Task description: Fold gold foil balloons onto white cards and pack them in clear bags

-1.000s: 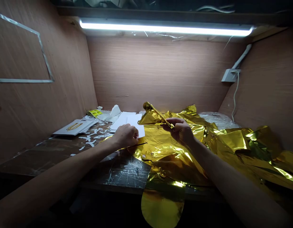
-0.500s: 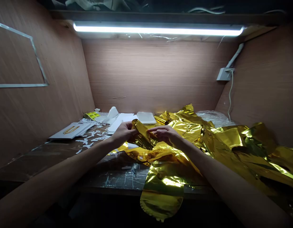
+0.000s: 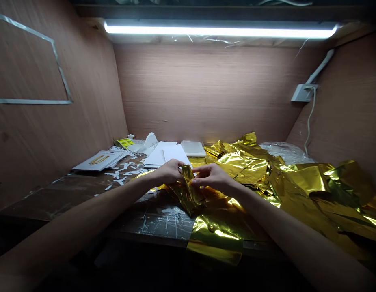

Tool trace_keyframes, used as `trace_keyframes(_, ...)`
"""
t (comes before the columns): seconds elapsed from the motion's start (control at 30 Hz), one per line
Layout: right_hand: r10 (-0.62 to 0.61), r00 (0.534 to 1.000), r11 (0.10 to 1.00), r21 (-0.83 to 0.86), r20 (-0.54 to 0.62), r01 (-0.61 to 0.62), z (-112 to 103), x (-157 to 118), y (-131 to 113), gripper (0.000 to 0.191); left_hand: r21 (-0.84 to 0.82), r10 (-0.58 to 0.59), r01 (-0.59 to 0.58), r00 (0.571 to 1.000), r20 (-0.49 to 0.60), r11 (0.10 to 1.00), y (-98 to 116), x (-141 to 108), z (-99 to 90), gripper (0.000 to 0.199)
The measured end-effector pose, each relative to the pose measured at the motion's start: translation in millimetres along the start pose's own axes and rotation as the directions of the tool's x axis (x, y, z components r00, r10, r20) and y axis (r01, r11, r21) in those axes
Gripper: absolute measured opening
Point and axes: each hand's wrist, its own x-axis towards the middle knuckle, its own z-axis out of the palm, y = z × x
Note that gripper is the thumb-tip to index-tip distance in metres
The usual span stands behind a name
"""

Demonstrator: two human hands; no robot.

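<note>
A shiny gold foil balloon (image 3: 190,194), creased into a narrow folded strip, is held upright between my two hands above the table. My left hand (image 3: 171,171) is closed on its left edge near the top. From the other side, the thumb and fingers of my right hand (image 3: 213,177) pinch the strip. Another flat gold foil piece (image 3: 217,239) lies below my hands and hangs over the table's front edge. Whether it joins the folded strip is hidden by the overlapping foil.
Crumpled gold foil balloons (image 3: 245,164) heap across the right side. White cards (image 3: 166,153) lie behind my hands, beside a clear plastic stack (image 3: 193,149). At left sit cards printed with a gold U (image 3: 99,159) and white paper scraps (image 3: 117,173). A lamp (image 3: 218,31) shines overhead.
The foil between my hands has become a narrower, flatter strip. Both hands have come slightly lower and closer together. The hanging foil piece now shows less below the table edge.
</note>
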Motion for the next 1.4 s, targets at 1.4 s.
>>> trace_keyframes(1.4, -0.085, 0.937, 0.843, -0.525, -0.34, -0.114, 0, 1, -8, 0.019, 0.436, 0.021, 0.013, 0.997, -0.073, 0.9, -7, 5, -3.2, 0.066)
